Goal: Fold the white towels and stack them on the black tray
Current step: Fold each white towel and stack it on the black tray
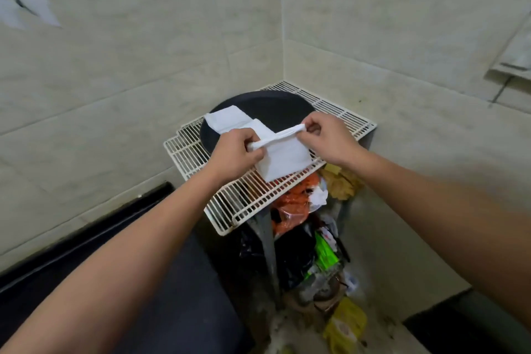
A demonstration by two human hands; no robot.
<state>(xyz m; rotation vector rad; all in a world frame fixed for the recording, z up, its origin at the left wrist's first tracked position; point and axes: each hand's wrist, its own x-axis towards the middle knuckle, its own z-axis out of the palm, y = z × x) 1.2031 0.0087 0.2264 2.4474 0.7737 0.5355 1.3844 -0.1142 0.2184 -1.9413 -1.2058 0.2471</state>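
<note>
The fingers of the left hand (235,152) and the right hand (330,141) are closed on the top edge of the towel (284,154), which hangs over the near edge of the tray (275,109) on the rack (244,198). Its ends should probably meet evenly before laying it down.

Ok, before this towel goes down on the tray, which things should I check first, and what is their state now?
1. Grip of the left hand on the top edge of the held towel: ok, fingers pinch it.
2. Grip of the right hand on the same edge: ok, pinched.
3. Even fold of the held towel: cannot tell, the hands hide its upper corners.
4. Free room on the black tray: ok, its right part is bare.
5. The folded towel on the tray: ok, it lies flat at the left side.
6. Tray seated on the wire rack: ok, it rests on it.
</note>
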